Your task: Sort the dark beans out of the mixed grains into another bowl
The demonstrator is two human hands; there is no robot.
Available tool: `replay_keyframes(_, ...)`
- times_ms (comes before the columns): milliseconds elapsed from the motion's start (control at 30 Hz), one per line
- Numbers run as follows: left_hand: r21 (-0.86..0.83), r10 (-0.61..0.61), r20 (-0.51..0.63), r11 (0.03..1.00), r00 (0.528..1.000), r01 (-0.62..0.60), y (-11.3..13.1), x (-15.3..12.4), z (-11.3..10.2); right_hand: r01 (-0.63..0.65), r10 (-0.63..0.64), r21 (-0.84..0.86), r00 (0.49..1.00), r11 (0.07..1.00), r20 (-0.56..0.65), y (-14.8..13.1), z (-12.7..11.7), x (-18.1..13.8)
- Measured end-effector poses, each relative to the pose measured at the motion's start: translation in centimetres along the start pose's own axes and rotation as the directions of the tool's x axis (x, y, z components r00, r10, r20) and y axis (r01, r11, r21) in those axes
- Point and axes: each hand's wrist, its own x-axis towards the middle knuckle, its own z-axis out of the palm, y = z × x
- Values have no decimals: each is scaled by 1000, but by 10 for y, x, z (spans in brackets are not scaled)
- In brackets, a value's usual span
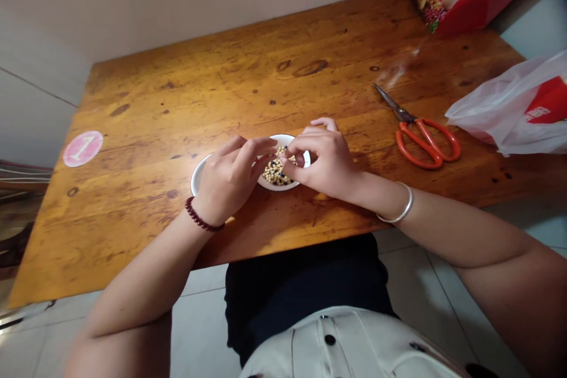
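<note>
Left hand [233, 171] and right hand [328, 159] curl over 1 white bowl [283, 140] of pale and dark beans [274, 175] on the worktop [221, 94]; whether their fingers [305, 143] are clamped cannot be told. Left hand partly hides a 2nd bowl [199, 174].

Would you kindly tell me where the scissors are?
In the head view, the scissors lie right of the right hand, left of the plastic bag.
</note>
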Motion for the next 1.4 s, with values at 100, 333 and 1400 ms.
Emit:
replay_keyframes(100,15,8,-1,1000,1000,-8,0,0,0,-10,10,-12,1000,1000,25,0,0,-1)
replay_keyframes(333,27,16,9,1000,1000,-16,0,-1,0,-24,26,-30,999,999,46,-2,0,0)
replay_keyframes(1400,187,33,139,981,990,-59,2,-4,-2,-53,55,-27,995,998,78,6,9,-6)
